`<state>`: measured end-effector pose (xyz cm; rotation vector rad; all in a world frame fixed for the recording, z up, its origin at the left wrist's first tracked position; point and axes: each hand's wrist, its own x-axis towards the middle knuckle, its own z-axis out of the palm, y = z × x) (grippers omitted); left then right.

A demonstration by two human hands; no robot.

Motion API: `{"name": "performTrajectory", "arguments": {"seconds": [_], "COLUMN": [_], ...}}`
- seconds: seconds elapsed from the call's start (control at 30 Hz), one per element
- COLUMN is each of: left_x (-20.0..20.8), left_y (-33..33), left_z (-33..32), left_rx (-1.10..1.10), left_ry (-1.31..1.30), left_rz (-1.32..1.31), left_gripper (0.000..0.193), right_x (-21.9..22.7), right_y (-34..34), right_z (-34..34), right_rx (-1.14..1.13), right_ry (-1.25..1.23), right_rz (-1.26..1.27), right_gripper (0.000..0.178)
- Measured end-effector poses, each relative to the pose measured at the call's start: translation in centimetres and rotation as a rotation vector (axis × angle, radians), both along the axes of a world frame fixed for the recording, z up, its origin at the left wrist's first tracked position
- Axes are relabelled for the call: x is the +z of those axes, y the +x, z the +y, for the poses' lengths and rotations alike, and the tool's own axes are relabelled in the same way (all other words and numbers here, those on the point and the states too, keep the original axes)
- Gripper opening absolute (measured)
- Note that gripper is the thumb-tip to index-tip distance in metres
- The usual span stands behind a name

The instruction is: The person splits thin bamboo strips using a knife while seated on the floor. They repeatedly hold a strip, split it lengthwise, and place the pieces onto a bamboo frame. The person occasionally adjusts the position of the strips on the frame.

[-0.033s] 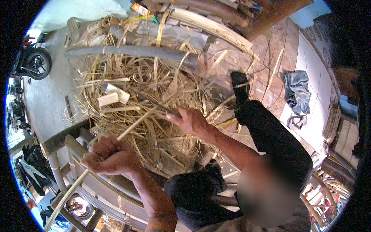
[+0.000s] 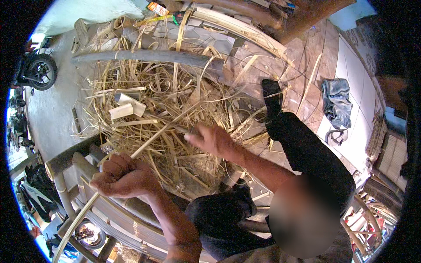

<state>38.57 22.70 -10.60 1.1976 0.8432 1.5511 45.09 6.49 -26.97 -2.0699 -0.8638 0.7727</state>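
My left hand (image 2: 125, 177) is closed round a long, pale bamboo strip (image 2: 151, 145). The strip runs from the lower left, through my fist, up to above my right hand. My right hand (image 2: 212, 141) is closed on a knife, its thin dark blade (image 2: 180, 129) pointing left beside the strip. Most of the handle is hidden in my fingers. Below both hands lies a tangled heap of bamboo shavings (image 2: 171, 162). Two short, pale pieces of split bamboo (image 2: 127, 108) rest on the heap.
A wooden bench (image 2: 79, 164) stands at the lower left, by my left hand. A grey curved pole (image 2: 144, 55) lies beyond the heap, with split bamboo (image 2: 239, 28) farther back. My outstretched leg (image 2: 302, 142) is at right, near folded jeans (image 2: 337, 101). A motorcycle wheel (image 2: 41, 72) shows far left.
My right hand and the knife have shifted slightly left and down, toward me. My left hand keeps its hold on the bamboo strip, almost unmoved.
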Motion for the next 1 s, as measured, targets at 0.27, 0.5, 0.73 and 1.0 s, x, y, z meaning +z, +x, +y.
{"name": "performTrajectory", "arguments": {"seconds": [0.27, 0.5, 0.73, 1.0], "left_x": [0.2, -0.4, 0.0, -0.2], "left_y": [0.3, -0.8, 0.4, 0.2], "left_z": [0.9, 1.0, -0.2, 0.4], "left_rx": [0.026, 0.014, 0.282, 0.377], "left_ry": [-0.043, -0.021, 0.076, 0.016], "left_rz": [-0.011, 0.067, 0.322, 0.378], "left_gripper": [0.054, 0.052, 0.053, 0.059], "right_x": [-5.1, -9.8, -3.9, -3.6], "right_y": [1.4, 2.0, 0.0, -1.1], "right_z": [-1.6, -4.2, -3.1, -0.4], "right_rx": [0.059, -0.093, -0.19, -0.106], "right_ry": [-0.102, -0.117, -0.116, -0.029], "right_rz": [0.086, 0.063, 0.11, -0.088], "right_gripper": [0.057, 0.054, 0.052, 0.05]}}
